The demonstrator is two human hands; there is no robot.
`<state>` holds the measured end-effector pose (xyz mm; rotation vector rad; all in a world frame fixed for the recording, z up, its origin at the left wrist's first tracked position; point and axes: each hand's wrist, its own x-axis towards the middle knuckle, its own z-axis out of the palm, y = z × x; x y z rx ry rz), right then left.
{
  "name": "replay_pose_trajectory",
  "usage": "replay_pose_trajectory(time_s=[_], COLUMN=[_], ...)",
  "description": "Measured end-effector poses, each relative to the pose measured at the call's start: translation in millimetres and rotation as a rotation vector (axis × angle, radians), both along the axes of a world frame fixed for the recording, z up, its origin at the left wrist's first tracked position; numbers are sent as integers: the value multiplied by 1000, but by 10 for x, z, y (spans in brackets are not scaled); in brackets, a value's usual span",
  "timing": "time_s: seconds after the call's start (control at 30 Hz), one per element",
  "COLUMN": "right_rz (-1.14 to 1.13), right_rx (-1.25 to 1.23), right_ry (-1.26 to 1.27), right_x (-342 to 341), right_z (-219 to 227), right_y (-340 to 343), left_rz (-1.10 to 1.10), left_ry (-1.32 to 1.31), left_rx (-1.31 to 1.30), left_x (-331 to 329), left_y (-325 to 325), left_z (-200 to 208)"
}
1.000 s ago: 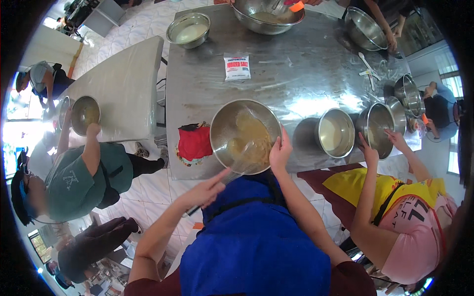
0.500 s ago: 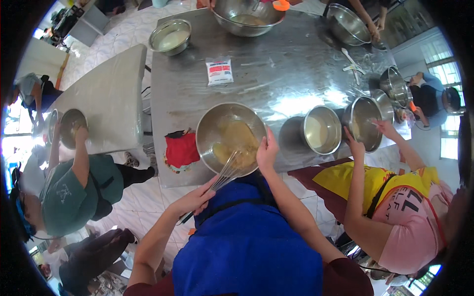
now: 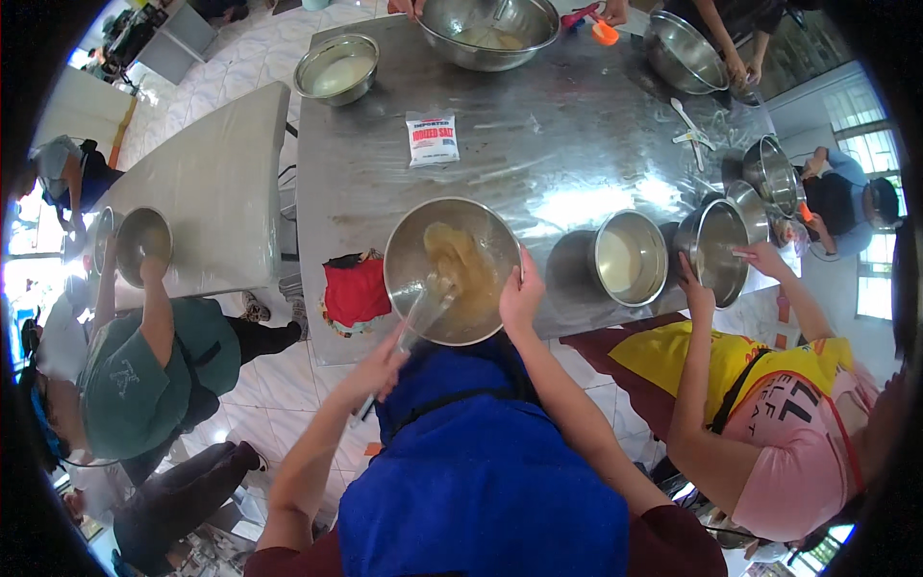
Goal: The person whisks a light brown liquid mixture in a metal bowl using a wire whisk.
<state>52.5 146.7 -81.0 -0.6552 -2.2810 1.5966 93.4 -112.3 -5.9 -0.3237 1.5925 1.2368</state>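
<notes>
A large steel mixing bowl [image 3: 404, 260] stands at the near edge of the metal table, with a thick tan mixture [image 3: 466, 264] inside. My left hand [image 3: 378, 367] is closed round the handle of a wire whisk [image 3: 420, 313], whose wires dip into the mixture and are blurred by motion. On the bowl's right rim my right hand [image 3: 520, 293] grips, thumb inside and fingers outside. Left of the bowl lies a red cloth [image 3: 354, 290]. Beyond it is a white packet with red print [image 3: 433, 139].
A steel pot of pale liquid [image 3: 630, 258] stands to the right, beside a co-worker's steel bowl [image 3: 721, 252]. Farther off are a bowl of white liquid [image 3: 336, 69], another large bowl [image 3: 490, 48], and white plastic utensils [image 3: 692, 135]. Co-workers stand around both tables.
The whisk has swept left through the mixture, my left hand moving with it. The mixture has shifted shape. Across the table, a person's hand with an orange-ended utensil has moved right.
</notes>
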Motion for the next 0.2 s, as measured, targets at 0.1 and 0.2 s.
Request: replay_pose_trajectory(time_s=[0.1,0.2], right_rz=[-31,-34], right_rx=[96,87], right_ry=[21,69], right_x=[-24,8], right_z=[-119,-167], right_y=[56,30], left_rz=[-197,-76], left_ry=[-64,-64], left_rx=[118,95], left_x=[128,-1], left_y=[125,-66], left_z=[309,221])
